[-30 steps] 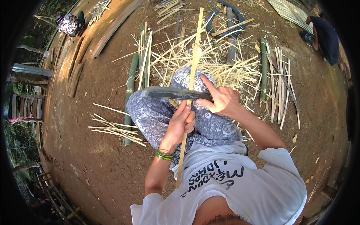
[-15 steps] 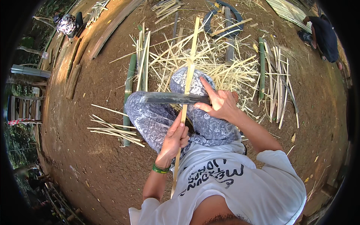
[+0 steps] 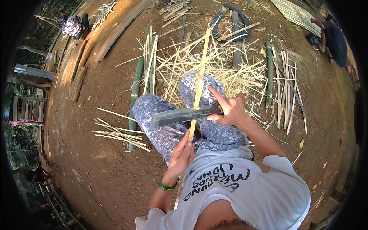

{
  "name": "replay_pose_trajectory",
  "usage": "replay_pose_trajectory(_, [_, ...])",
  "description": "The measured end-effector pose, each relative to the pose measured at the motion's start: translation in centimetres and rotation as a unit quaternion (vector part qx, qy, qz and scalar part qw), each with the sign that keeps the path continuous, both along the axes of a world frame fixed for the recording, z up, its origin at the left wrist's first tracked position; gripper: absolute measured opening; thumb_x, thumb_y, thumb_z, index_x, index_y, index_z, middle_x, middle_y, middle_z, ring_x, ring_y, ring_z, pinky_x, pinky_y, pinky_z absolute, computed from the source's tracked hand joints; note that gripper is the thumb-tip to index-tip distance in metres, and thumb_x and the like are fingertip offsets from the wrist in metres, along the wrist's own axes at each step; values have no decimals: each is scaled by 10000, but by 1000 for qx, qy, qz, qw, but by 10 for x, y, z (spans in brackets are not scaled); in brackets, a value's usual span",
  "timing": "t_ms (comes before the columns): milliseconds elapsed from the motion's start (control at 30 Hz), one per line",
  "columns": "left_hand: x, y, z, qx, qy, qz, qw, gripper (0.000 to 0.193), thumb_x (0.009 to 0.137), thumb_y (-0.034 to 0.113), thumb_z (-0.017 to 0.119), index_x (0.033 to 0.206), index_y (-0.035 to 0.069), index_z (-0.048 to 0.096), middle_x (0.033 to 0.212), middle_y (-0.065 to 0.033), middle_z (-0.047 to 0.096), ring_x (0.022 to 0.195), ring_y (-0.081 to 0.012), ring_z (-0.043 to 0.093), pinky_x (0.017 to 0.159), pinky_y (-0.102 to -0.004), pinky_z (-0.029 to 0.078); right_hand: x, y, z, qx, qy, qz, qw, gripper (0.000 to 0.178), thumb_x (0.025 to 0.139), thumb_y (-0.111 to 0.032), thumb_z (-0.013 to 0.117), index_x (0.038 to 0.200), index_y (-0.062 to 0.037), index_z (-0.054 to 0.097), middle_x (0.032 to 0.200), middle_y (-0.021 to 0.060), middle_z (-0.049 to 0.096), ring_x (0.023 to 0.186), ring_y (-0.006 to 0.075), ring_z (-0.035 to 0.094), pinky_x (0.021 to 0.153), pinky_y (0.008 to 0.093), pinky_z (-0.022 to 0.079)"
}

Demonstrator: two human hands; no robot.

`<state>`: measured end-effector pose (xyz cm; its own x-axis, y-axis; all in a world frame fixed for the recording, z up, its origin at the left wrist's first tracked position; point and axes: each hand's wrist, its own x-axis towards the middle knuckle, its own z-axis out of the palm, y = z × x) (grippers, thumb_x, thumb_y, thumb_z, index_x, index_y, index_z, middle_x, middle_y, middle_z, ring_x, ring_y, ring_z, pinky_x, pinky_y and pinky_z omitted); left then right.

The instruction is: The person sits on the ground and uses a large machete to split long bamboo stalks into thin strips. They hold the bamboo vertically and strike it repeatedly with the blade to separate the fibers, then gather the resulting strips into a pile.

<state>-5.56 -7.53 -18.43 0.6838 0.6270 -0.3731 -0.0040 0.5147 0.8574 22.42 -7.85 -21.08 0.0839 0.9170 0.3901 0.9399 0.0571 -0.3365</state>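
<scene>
A long, pale bamboo strip (image 3: 204, 53) runs from beyond my knees back past my body. My left hand (image 3: 181, 155), with green bands at its wrist, is closed round this strip below the blade. My right hand (image 3: 231, 110) grips a machete (image 3: 174, 117) near its handle end, the index finger stretched forward along the strip's side. The broad dark blade lies across the strip, its tip pointing left over my left knee. Most of the handle is hidden by my right hand.
Bamboo shavings (image 3: 218, 80) heap beyond my knees. Thin strips (image 3: 119, 132) lie at left, wider ones (image 3: 285, 92) at right. Green bamboo poles (image 3: 136, 90) flank me. A black tyre-like ring (image 3: 214, 25) lies ahead. Other people (image 3: 335, 42) sit far right and far left.
The machete has tilted, its tip swinging down toward me, and the blade sits lower along the strip. My left hand has shifted slightly nearer my body. The whole view has moved a little.
</scene>
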Motion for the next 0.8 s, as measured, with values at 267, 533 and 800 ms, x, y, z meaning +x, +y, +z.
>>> replay_pose_trajectory(267, [-44,-40,3,-56,29,23,998,509,1076,130,359,1570,199,255,688,62,256,555,-52,258,489,-197,240,171,5,63,128,270,-320,899,655,1016,-514,410,1350,33,545,651,54,574,599,152,540,538,384,423])
replay_pose_trajectory(533, [36,20,-11,-50,-57,34,997,484,1032,94,365,1509,101,284,789,-60,499,536,-102,384,497,-244,375,45,-1,27,-33,257,-36,965,697,913,-574,569,1375,-54,528,488,55,512,421,244,519,436,383,400])
replay_pose_trajectory(800, [82,72,-9,-77,-98,23,992,404,944,11,393,1347,29,405,812,-60,560,522,-67,384,466,-211,312,-1,0,22,-68,66,-22,995,894,811,-655,651,1507,-161,381,481,119,539,443,342,600,464,486,443])
